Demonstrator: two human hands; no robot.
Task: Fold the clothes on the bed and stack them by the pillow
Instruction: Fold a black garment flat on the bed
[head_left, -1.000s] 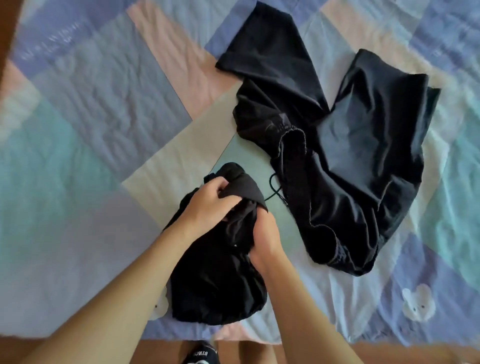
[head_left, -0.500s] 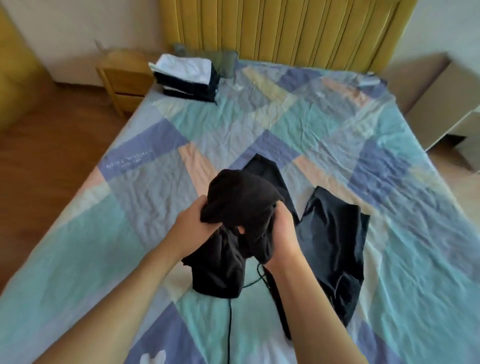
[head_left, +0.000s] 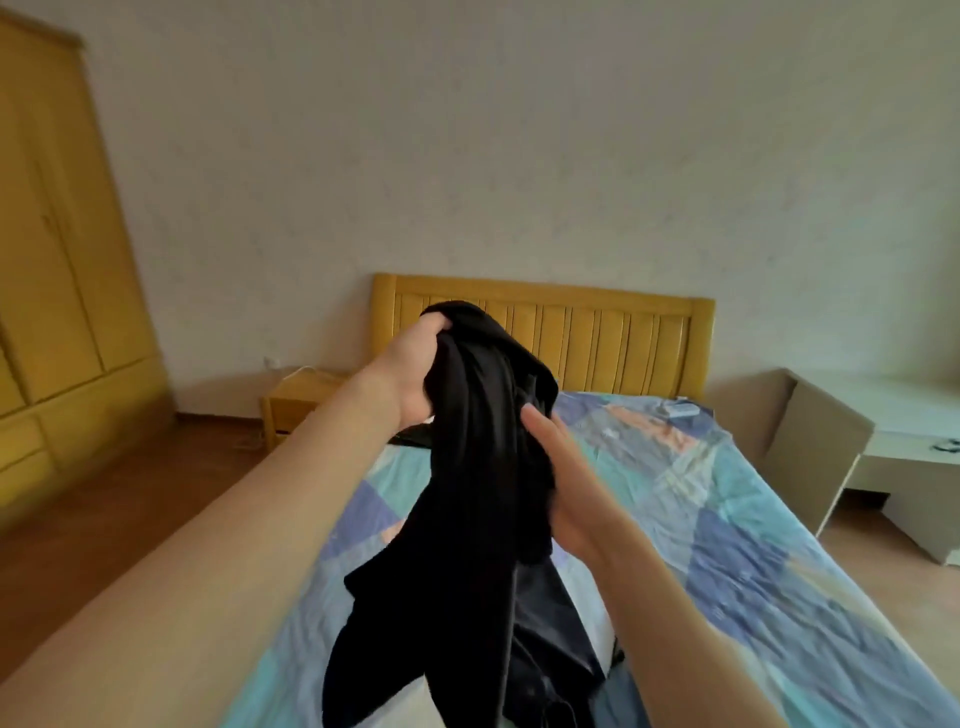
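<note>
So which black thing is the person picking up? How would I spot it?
Start at the yellow headboard of the bed. In front of it, a black garment hangs in the air, bunched in the left hand with the right hand alongside. The other dark clothes lie flat on the quilt; only this one is lifted.

A second ago the black garment (head_left: 467, 499) lay bunched on the bed (head_left: 727, 519) under both hands. Now it is lifted clear and hangs down in front of the headboard (head_left: 597, 343). The left hand (head_left: 415, 369) has risen to grip its top, while the right hand (head_left: 566, 478) holds it lower, at the side. The view has tipped up from the quilt to the wall (head_left: 519, 156), the wardrobe (head_left: 62, 249) and the nightstand (head_left: 296, 405).
</note>
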